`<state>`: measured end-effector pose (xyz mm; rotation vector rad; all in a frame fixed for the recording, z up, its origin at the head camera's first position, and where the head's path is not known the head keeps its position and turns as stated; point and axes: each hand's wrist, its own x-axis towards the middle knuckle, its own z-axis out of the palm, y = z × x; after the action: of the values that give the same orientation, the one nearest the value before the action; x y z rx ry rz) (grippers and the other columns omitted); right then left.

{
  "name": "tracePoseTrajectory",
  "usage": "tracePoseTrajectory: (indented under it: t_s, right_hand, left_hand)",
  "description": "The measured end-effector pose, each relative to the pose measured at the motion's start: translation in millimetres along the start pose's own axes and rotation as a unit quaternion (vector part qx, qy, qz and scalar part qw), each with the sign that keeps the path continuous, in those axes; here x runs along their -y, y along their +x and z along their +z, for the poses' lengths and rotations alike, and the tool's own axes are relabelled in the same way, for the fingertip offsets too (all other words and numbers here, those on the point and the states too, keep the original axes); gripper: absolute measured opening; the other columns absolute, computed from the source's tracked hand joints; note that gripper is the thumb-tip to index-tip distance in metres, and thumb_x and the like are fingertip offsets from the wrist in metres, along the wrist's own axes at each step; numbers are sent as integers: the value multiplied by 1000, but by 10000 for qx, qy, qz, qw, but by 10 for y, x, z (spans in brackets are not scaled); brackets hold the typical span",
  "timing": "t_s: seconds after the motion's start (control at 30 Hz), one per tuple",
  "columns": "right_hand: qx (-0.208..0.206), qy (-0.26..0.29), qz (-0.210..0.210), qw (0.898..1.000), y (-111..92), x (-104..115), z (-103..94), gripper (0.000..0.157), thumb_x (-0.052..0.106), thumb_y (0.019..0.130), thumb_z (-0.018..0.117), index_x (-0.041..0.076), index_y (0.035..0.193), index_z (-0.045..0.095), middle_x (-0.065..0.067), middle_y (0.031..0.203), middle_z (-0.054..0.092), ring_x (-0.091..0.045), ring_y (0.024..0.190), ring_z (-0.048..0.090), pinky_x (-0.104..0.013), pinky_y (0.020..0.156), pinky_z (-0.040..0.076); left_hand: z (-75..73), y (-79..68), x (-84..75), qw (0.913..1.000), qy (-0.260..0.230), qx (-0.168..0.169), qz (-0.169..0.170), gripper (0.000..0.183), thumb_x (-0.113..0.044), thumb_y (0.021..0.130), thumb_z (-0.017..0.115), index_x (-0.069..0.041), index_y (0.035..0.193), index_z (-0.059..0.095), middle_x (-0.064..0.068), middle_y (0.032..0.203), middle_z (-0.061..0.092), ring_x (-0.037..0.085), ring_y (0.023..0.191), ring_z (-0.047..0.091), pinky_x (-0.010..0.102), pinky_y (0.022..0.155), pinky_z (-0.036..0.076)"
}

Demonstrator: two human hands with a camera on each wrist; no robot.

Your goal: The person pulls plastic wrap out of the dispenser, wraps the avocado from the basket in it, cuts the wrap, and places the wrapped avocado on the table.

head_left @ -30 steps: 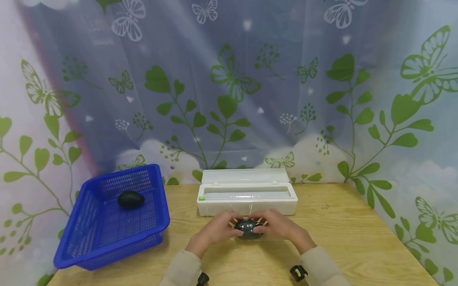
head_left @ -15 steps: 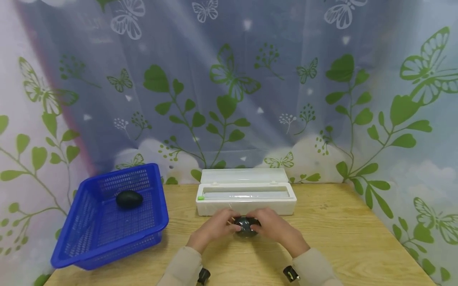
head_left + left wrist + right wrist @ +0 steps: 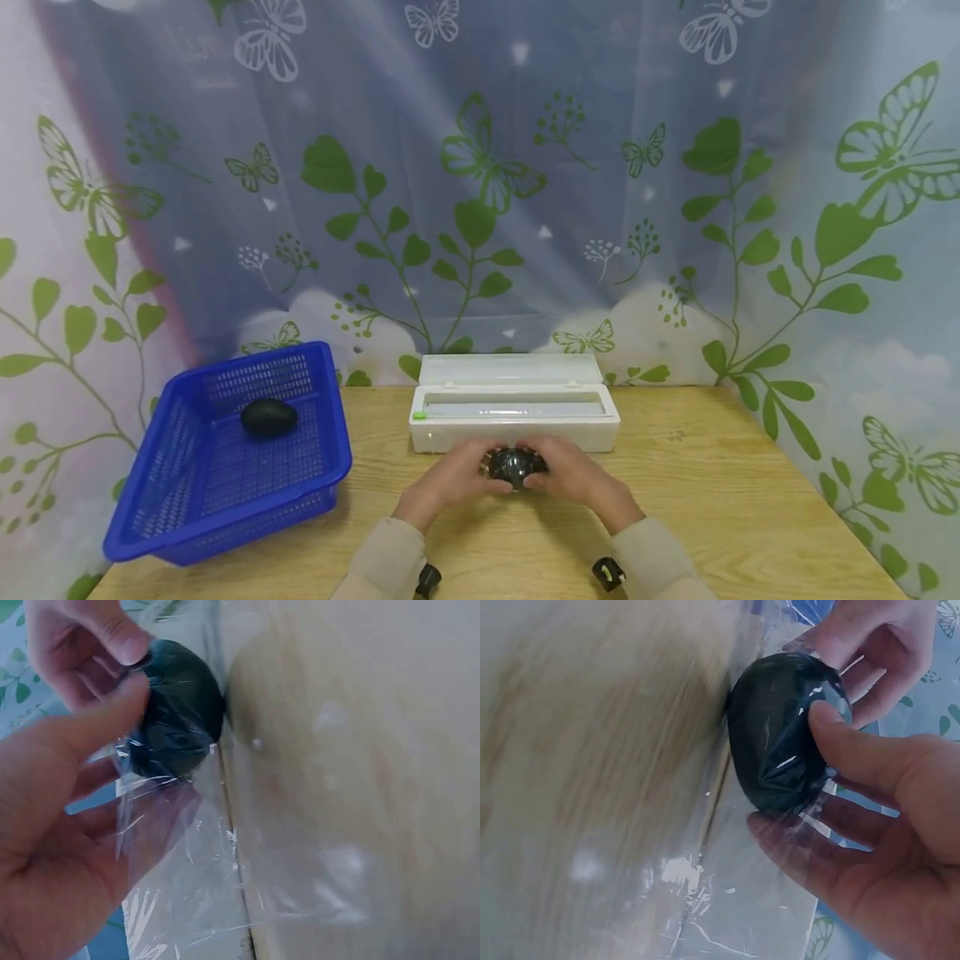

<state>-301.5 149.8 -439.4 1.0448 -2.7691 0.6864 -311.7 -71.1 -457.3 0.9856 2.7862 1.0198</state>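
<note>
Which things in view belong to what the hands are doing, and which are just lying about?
Likely in the job:
dark oval item, held by left hand and right hand
clear film over it
open white box beyond it

Apparently just around, untouched:
blue basket
second dark oval inside it, though perhaps related
patterned curtain

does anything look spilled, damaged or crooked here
Nothing looks spilled or damaged. The blue basket sits askew, its edges slanting while the white box stands roughly square to the view. The clear film on the dark oval object is wrinkled.
</note>
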Motion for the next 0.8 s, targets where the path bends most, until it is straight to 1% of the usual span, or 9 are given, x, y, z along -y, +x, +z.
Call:
tracePoseTrajectory:
  t_s: [0.07,0.13,0.27,0.37,0.5,0.57,0.63,0.73,0.8]
  right_hand:
    - [-27,-2,-81,10000,2,-29,12,38,13,87,80,-2,120,67,-15,115,74,-31,105,71,-46,93,58]
    - [-19,43,-127,9999,5,-51,16,36,13,90,77,-2,121,66,-14,115,74,-29,105,70,-44,92,58]
    - [27,68,-244,9997,16,-83,19,31,11,96,71,-2,123,65,-13,114,74,-25,102,70,-40,86,57]
    - [48,20,-339,9994,25,-96,32,30,9,96,70,-2,123,65,-13,113,74,-25,102,70,-41,87,57]
    - [63,-28,-478,9988,26,-106,49,28,6,94,71,-1,121,64,-12,111,74,-25,101,69,-42,88,56]
    - [67,-26,-534,9985,21,-106,49,28,5,94,72,-1,120,65,-12,111,73,-25,102,69,-42,88,56]
    - [88,34,-526,9986,18,-110,45,27,6,94,72,-1,119,65,-12,111,73,-25,102,69,-41,87,56]
    - [137,110,-488,9987,15,-119,38,27,7,94,72,0,120,65,-11,112,73,-26,103,69,-41,89,56]
    - [248,192,-334,9990,8,-113,15,29,7,95,72,0,122,66,-12,115,73,-27,106,69,-42,91,57]
  left_hand:
    - [-1,-1,5,9999,112,-68,51,48,-21,88,82,-4,130,66,13,128,72,28,117,69,43,103,55]
    - [-5,0,17,9998,76,-82,145,44,-18,90,79,-2,129,66,14,127,72,29,116,69,43,102,56]
    - [-15,15,44,9996,-71,-15,270,36,-15,94,73,-2,127,67,13,124,73,26,110,71,35,95,59]
    - [-20,21,48,9996,-91,79,272,34,-14,97,71,-1,128,67,14,124,73,25,108,72,32,91,60]
    - [-28,10,28,9996,-188,163,112,43,-18,100,69,1,138,61,18,131,69,29,113,71,38,95,60]
    - [-21,6,17,9997,-230,72,-27,46,-22,102,66,-1,143,58,18,137,67,31,117,69,42,98,59]
    - [-8,13,0,9996,-235,-122,-118,44,-24,103,65,-5,142,60,15,137,67,30,120,69,44,100,58]
    - [21,33,-19,9984,-258,-501,-7,31,-18,100,68,-4,128,71,13,125,74,28,111,71,36,92,60]
    - [37,47,-30,9975,-313,-635,53,24,-13,98,71,-4,119,76,11,116,76,25,105,73,28,86,61]
